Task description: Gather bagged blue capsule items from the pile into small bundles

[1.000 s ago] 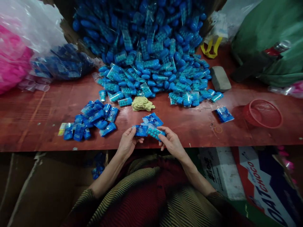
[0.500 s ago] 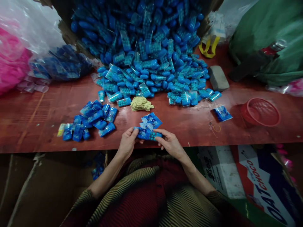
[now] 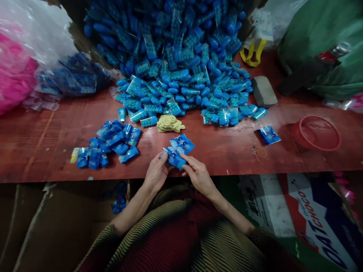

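Near the table's front edge, my left hand [image 3: 156,172] pinches the left end of a blue printed packet [image 3: 175,160]. My right hand [image 3: 199,176] grips its right end with thumb and fingers. The wrapper covers the small container of blue beads inside it. Just beyond lie flat blue printed wrappers [image 3: 185,142], partly under the held packet. A yellow-green lump [image 3: 170,124], like putty or crumpled cloth, sits behind them. To the left is a pile of filled blue packets [image 3: 115,139].
A large heap of clear, blue-capped bead containers [image 3: 176,90] spills from a torn carton at the back. On the right stand a red plastic basket [image 3: 316,133], a single blue wrapper [image 3: 269,135] and a grey block [image 3: 264,91]. Plastic bags [image 3: 73,75] crowd the back left.
The beads that showed at the packet's right end are now covered by the blue wrapper. My right hand has moved slightly left, closer to my left hand.
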`<state>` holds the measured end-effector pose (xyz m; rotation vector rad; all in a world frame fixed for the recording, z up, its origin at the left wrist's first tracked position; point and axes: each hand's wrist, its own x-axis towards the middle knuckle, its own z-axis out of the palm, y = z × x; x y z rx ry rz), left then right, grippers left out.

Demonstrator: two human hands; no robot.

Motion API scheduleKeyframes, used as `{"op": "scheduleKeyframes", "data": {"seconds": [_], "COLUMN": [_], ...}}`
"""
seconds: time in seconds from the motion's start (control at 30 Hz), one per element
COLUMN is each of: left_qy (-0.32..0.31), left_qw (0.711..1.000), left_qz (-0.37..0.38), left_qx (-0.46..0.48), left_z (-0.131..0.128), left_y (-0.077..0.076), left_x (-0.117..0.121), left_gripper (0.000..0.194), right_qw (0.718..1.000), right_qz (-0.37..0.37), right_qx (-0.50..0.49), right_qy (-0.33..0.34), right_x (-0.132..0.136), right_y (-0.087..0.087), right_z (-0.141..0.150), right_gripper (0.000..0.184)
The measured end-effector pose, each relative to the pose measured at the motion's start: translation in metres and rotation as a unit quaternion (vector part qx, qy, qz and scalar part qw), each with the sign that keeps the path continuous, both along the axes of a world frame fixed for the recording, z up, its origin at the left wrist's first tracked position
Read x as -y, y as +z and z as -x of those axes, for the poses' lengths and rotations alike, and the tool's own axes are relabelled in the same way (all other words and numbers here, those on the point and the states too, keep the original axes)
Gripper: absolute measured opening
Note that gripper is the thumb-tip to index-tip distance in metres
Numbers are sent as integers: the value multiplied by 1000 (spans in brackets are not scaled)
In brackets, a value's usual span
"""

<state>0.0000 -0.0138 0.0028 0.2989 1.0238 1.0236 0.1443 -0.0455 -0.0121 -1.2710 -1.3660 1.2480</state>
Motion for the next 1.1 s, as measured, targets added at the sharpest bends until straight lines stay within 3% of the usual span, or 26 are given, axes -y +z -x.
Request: {"op": "scheduleKeyframes", "data": {"seconds": [0.17,0.27,0.37,0.53,0.67,0.77,0.87,1.1], "left_qy": [20,-29,-111,-190,-232,-248,-238,-105], "left_qw": [1000,999,991,975,964,958,959,985], "left_qz": [6,0,-6,-9,1,0,-7,-4], "left_qx": [18,45,75,115,133,146,155,137], "left_z": [0,5,12,18,21,22,18,-4], "left_y": [4,3,-1,-6,-10,-11,-10,0], "left_x": [-2,-5,-8,-11,-12,-12,-10,6], "left_gripper": [25,22,26,40,36,36,35,27], "right_qw": [986,979,987,994,978,962,958,986], "right_qz": [-129,-169,-143,-86,-9,29,41,19], "right_qx": [101,112,69,-21,-115,-180,-206,-133], "right_qy": [-18,-8,5,62,172,205,196,98], "right_x": [2,1,-2,-9,-15,-18,-18,-10], "right_y": [-1,1,4,3,0,-1,-2,-5], "right_z": [2,2,-1,-9,-16,-18,-17,-7], "right_gripper": [40,42,52,77,81,82,80,62]}}
